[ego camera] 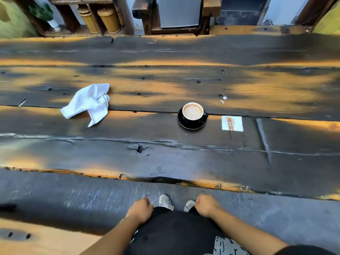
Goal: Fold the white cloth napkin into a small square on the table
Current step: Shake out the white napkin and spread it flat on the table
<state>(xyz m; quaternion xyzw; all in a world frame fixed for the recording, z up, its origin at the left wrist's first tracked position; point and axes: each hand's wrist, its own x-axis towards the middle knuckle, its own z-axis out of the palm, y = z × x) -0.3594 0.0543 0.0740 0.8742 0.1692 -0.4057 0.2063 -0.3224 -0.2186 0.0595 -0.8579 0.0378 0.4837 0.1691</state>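
White napkin [88,104] left crumpled on the table [165,153] at far left, cup [192,112] seen to its right, left hand [140,208] and right hand [206,206] held near, fingers loosely curled, nothing gripped

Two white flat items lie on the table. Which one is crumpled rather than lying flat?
The white cloth napkin, left of the coffee cup, is crumpled. The small white paper, right of the cup, lies flat with a skewer on it.

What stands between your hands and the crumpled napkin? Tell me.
Nothing visible. The napkin lies crumpled on bare table planks, forward-left of the left hand; the coffee cup stands well right of that path.
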